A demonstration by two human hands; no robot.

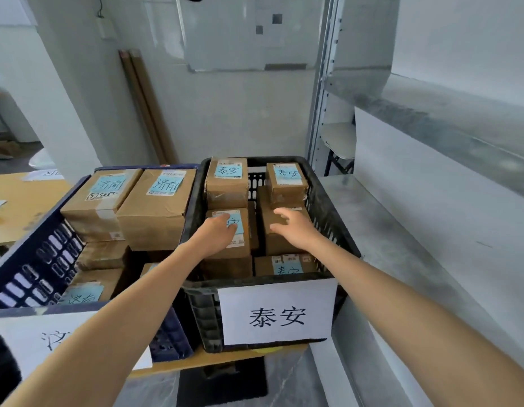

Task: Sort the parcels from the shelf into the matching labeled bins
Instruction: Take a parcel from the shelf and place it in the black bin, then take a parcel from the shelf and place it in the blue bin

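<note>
A black crate with a white sign reading 泰安 holds several brown parcels with blue 泰安 labels. My left hand lies flat on the label of a front-left parcel inside it. My right hand rests with fingers spread on the top of a parcel in the crate's middle right. Neither hand is wrapped around a box. To the left stands a dark blue crate with parcels labelled 济南.
Both crates stand on a yellow wooden table. At the right runs a grey metal shelf with an upright post. Long cardboard tubes lean against the back wall. A dark mat lies on the floor below.
</note>
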